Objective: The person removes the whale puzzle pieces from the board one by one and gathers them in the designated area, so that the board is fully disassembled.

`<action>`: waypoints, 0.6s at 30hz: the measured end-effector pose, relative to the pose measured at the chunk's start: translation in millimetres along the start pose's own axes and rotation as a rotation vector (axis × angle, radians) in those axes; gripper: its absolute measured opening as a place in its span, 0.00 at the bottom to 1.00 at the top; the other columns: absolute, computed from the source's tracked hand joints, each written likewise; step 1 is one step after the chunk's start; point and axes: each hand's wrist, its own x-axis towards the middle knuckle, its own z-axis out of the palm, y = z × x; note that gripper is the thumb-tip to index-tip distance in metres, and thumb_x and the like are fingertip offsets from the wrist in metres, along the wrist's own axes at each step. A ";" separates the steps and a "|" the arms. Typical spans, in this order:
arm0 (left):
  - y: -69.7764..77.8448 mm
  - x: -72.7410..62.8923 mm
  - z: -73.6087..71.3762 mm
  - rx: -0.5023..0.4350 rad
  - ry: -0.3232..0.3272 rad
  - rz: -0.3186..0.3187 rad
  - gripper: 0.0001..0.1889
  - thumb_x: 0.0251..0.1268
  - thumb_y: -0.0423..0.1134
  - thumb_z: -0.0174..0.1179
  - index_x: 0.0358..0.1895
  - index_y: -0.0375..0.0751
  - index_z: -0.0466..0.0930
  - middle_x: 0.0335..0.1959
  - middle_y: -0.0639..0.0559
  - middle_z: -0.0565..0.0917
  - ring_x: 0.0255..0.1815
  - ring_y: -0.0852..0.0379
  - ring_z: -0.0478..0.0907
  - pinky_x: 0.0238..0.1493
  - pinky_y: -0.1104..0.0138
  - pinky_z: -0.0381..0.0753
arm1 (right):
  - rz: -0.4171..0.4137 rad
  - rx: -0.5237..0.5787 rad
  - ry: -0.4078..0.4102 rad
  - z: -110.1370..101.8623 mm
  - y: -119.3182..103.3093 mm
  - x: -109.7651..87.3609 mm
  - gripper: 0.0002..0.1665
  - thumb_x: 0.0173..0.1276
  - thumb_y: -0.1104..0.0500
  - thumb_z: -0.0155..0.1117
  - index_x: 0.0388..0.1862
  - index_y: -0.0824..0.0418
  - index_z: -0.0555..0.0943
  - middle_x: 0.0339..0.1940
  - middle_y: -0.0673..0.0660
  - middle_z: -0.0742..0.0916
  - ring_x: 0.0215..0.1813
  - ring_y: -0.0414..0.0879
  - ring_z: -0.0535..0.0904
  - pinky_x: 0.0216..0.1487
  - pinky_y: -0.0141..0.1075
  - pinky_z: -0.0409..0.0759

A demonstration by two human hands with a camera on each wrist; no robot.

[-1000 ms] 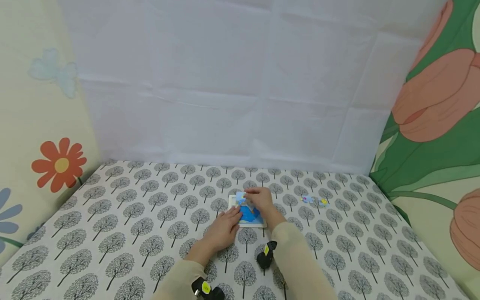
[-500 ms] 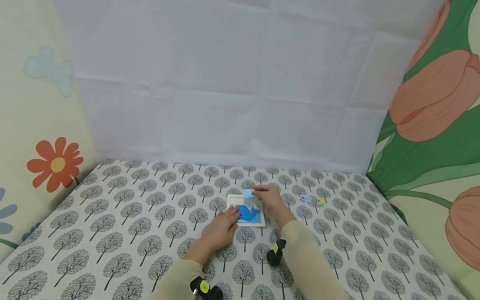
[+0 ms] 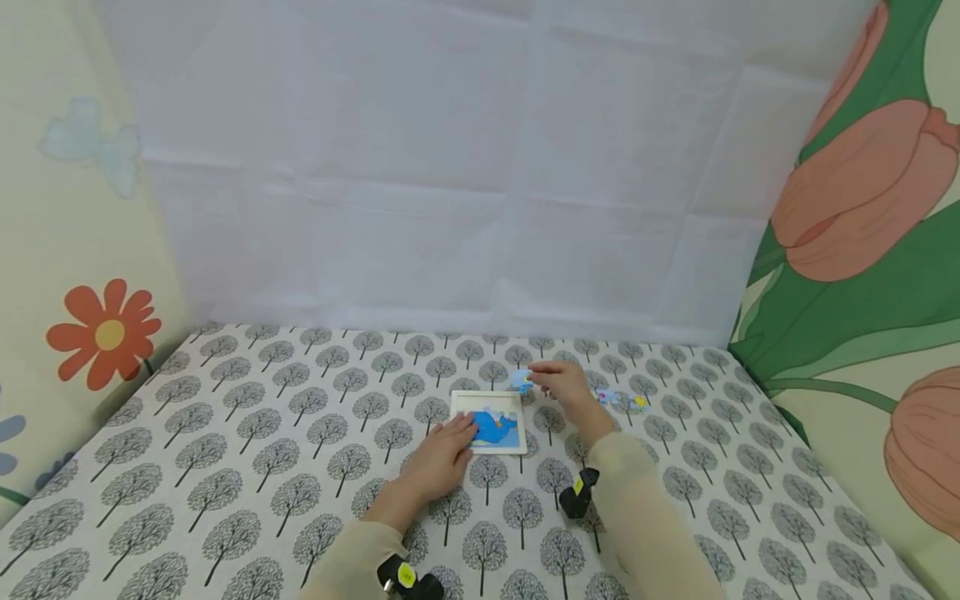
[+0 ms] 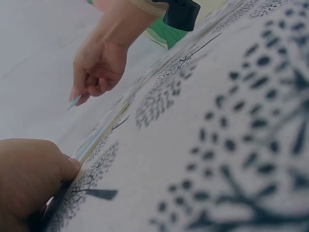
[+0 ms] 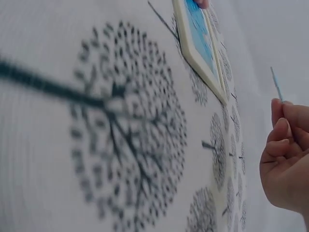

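Head view: piece (image 3: 521, 380) pinched in right hand (image 3: 564, 388) past frame edge (image 3: 486, 392); left hand (image 3: 442, 457) outstretched

A blue whale (image 3: 491, 428) fills a cream-white frame (image 3: 524, 433) on white cloth (image 3: 300, 467) printed with black trees. One puzzle piece (image 3: 520, 380) shows pale blue, another (image 3: 638, 402) bright yellow. Cream sleeves (image 3: 652, 517) and black wrist cameras (image 3: 574, 503) with yellow labels (image 3: 407, 575) contrast with a red, yellow-centred flower (image 3: 90, 337), plain white backdrop (image 3: 412, 192) and coral tulips (image 3: 862, 192) with green leaves (image 3: 840, 333).
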 end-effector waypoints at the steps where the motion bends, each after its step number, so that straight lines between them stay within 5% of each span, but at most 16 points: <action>1: 0.3 0.0 0.0 0.002 0.000 -0.002 0.20 0.61 0.32 0.49 0.56 0.27 0.65 0.59 0.38 0.63 0.61 0.44 0.56 0.59 0.51 0.52 | 0.001 -0.013 0.008 -2.9 0.6 0.2 0.15 0.60 0.63 0.56 0.45 0.66 0.78 0.34 0.56 0.80 0.32 0.53 0.71 0.24 0.36 0.67; 10: 1.5 -0.2 -0.1 0.005 -0.005 -0.009 0.20 0.61 0.32 0.48 0.56 0.27 0.65 0.59 0.38 0.63 0.61 0.44 0.55 0.59 0.52 0.52 | 0.048 -0.074 0.047 -26.3 3.7 -0.2 0.15 0.60 0.62 0.57 0.46 0.65 0.78 0.39 0.57 0.79 0.37 0.52 0.72 0.32 0.40 0.71; 18: -1.4 0.0 1.5 -0.004 0.000 -0.010 0.20 0.60 0.32 0.49 0.56 0.28 0.65 0.59 0.39 0.63 0.61 0.44 0.56 0.59 0.51 0.53 | 0.065 -0.102 0.069 -46.8 6.7 2.9 0.14 0.60 0.62 0.57 0.45 0.65 0.78 0.37 0.57 0.79 0.34 0.50 0.71 0.29 0.38 0.69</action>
